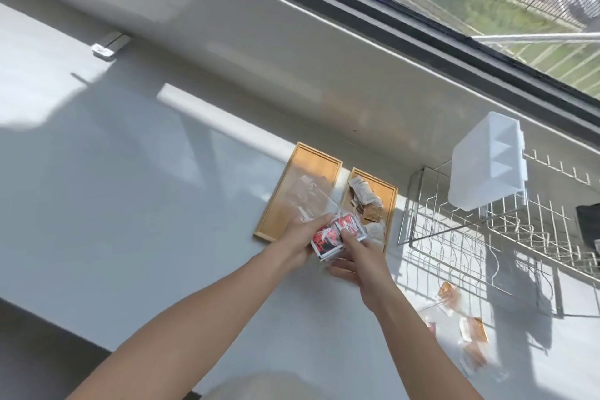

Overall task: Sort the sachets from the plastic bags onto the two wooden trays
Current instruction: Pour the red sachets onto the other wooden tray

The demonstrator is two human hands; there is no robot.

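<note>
Two wooden trays lie side by side on the white counter. Over the left tray (311,162) hangs a clear plastic bag (308,198), pinched by my left hand (300,237). A stack of red and white sachets (328,239) is gripped between both hands, just in front of the trays. My right hand (363,261) closes on the stack's right side. The right tray (388,195) holds several grey and brown sachets (363,196). Another clear bag with orange sachets (467,331) lies on the counter to the right of my right forearm.
A wire dish rack (487,237) stands right of the trays, with a white plastic container (487,162) on it. A grey sill and window run along the back. A small white clip (104,49) sits far left. A dark object (589,224) is at the right edge.
</note>
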